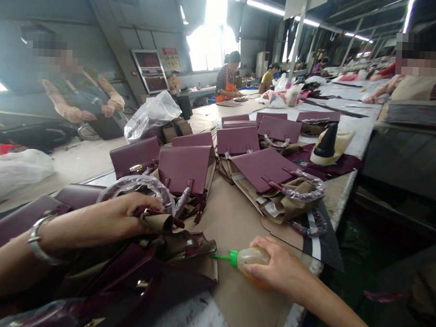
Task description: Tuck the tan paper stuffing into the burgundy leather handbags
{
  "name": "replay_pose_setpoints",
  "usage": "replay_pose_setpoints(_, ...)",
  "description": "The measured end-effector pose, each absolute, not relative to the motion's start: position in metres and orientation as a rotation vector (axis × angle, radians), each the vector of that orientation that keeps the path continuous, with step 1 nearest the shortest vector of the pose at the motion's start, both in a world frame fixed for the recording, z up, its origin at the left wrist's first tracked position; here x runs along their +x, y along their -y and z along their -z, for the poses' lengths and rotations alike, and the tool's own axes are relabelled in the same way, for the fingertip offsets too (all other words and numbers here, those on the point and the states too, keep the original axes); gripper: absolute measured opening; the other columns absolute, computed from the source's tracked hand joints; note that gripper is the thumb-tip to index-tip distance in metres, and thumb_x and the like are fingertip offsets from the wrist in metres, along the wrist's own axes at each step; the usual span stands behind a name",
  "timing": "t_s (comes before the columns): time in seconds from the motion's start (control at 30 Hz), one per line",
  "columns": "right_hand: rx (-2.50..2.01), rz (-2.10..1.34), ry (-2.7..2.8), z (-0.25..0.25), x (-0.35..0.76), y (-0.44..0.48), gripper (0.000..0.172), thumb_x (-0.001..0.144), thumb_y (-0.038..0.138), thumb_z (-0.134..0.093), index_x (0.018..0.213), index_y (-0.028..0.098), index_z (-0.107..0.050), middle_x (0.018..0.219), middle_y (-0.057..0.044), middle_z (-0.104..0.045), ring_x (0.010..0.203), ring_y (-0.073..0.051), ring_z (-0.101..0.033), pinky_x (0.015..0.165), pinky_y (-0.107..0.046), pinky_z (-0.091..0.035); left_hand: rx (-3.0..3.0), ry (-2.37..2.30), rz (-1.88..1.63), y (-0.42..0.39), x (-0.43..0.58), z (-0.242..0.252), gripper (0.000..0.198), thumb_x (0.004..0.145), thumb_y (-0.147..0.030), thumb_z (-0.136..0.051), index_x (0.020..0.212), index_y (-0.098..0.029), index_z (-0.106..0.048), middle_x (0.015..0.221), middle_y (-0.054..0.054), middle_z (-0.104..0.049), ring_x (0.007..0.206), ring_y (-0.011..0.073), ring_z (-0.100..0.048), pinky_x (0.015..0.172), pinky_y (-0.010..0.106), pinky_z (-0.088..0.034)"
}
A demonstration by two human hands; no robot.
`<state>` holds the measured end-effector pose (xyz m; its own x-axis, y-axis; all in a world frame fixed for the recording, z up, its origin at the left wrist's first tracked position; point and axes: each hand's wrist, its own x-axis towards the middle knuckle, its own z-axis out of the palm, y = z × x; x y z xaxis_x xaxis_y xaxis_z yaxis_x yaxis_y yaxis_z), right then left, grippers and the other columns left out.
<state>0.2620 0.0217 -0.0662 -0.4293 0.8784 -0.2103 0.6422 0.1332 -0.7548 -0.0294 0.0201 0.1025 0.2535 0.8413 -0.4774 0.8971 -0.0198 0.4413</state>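
My left hand (129, 215), a metal bangle on its wrist, is closed on the top of a dark burgundy handbag (133, 280) lying near me, pinching a tan lining flap beside its plastic-wrapped handle (141, 185). My right hand (274, 267) grips a small clear squeeze bottle (248, 258) with a green nozzle. The nozzle tip points left and touches the bag's tan lining edge at about the middle of the table's near side.
Several burgundy handbags (183, 168) with wrapped handles lie in rows along the long brown-topped table (233, 217). A black cone (327, 142) stands at the right edge. Clear plastic bags (151, 112) sit at the left. Other people work at the left, right and far end.
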Motion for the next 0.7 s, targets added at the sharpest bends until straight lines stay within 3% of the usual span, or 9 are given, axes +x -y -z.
replay_pose_setpoints(0.7, -1.464, -1.249, 2.144, 0.061, 0.269, -0.026, 0.020, 0.062, 0.028, -0.064, 0.078, 0.018, -0.058, 0.078, 0.000, -0.055, 0.073, -0.016, -0.053, 0.065, -0.025, -0.036, 1.825, -1.511, 0.050, -0.006, -0.021, -0.104, 0.028, 0.072, -0.037, -0.040, 0.076, -0.018, -0.060, 0.069, -0.002, -0.058, 0.064, 0.0134, -0.051, 0.057, 0.019, -0.040)
